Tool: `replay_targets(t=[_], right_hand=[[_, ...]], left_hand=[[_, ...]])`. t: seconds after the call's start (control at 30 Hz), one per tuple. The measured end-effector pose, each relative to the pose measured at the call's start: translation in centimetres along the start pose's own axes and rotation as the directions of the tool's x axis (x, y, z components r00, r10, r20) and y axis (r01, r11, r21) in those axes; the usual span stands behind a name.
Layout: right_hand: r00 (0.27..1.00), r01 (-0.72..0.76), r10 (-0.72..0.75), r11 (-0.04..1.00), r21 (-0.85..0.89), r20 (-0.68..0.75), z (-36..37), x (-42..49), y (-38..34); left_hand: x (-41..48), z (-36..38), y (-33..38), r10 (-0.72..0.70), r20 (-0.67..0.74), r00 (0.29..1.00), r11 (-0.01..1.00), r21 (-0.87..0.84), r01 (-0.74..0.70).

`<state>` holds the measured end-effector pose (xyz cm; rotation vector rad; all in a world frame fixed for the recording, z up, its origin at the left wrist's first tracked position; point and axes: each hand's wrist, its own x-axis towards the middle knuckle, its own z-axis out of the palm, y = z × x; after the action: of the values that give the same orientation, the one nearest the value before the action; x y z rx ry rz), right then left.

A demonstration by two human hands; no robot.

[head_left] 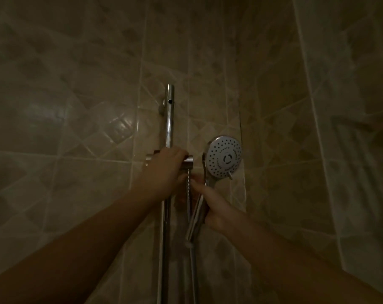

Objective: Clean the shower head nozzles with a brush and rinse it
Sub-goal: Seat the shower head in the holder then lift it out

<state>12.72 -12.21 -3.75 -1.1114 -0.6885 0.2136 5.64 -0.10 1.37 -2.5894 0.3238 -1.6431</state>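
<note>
Beige tiled wall [76,106] fills my head view, dim, with a chrome rail [169,119] running up it. My left hand [164,170] is curled over the holder [188,163] on that rail, gripping it. My right hand [217,211] is wrapped round the handle of the shower head [224,157], which sits just right of the rail, nozzle face toward me. No brush shows. I judge the hose [194,270] could snag near the holder and jerk the smooth handle loose if I pull away quickly.
</note>
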Motion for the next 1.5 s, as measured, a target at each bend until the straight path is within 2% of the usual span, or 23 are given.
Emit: replay_targets(t=[0.07, 0.2, 0.37, 0.53, 0.7, 0.93, 1.03, 1.1, 1.17, 1.27, 1.37, 1.43, 1.5], right_hand=[[1.000, -0.005, 0.005, 0.997, 0.076, -0.002, 0.6, 0.5, 0.6], [0.987, 0.070, -0.047, 0.985, 0.155, -0.151, 1.3, 1.2, 1.1], [0.965, 0.150, -0.124, 0.984, 0.097, -0.231, 1.0, 2.0, -0.1], [0.949, 0.223, -0.210, 0.974, 0.028, -0.237, 0.7, 2.3, 0.0], [0.897, 0.349, -0.363, 0.932, -0.100, -0.251, 0.6, 2.1, -0.1], [0.930, 0.311, -0.298, 0.950, 0.029, -0.216, 1.0, 3.0, -2.2], [0.938, 0.298, -0.300, 0.954, -0.038, -0.174, 0.5, 3.4, -3.6], [0.919, 0.322, -0.336, 0.942, -0.100, -0.204, -0.2, 3.4, -4.6], [0.904, 0.348, -0.358, 0.934, -0.085, -0.232, -0.9, 2.9, -5.8], [0.918, 0.337, -0.337, 0.941, -0.035, -0.210, -1.7, 1.5, -7.2], [0.955, 0.272, -0.273, 0.962, -0.027, -0.114, -2.4, -0.7, -7.2], [0.974, 0.223, -0.223, 0.975, -0.015, -0.042, -2.7, -2.4, -6.7], [0.984, 0.175, -0.175, 0.984, -0.013, 0.001, -3.2, -4.1, -5.9]], left_hand=[[0.0, 0.4, 0.0, -0.005, -0.057, 0.998, 1.000, 0.000, 0.005], [0.5, 0.2, -0.2, -0.022, -0.097, 0.995, 0.999, 0.024, 0.024], [0.6, 0.3, -0.4, -0.034, -0.117, 0.992, 0.999, 0.020, 0.037], [0.3, 0.3, -0.4, -0.008, -0.130, 0.991, 1.000, 0.021, 0.011], [0.3, 0.4, -0.5, 0.008, -0.129, 0.992, 1.000, 0.018, -0.006], [0.4, 0.5, -0.6, 0.030, -0.118, 0.993, 0.996, 0.081, -0.021], [0.7, 0.8, -0.9, 0.025, -0.092, 0.995, 0.990, 0.143, -0.011], [0.8, 0.9, -0.8, 0.016, -0.062, 0.998, 0.985, 0.175, -0.005], [0.8, 1.0, -0.5, -0.009, -0.030, 1.000, 0.986, 0.168, 0.014], [0.8, 1.1, 0.4, -0.053, -0.081, 0.995, 0.994, 0.086, 0.060], [0.8, 1.1, 2.5, -0.082, -0.142, 0.987, 0.996, -0.058, 0.074], [0.7, 1.7, 4.3, -0.131, -0.086, 0.988, 0.960, -0.261, 0.104], [0.3, 2.3, 6.1, -0.178, -0.028, 0.984, 0.837, -0.531, 0.136]])
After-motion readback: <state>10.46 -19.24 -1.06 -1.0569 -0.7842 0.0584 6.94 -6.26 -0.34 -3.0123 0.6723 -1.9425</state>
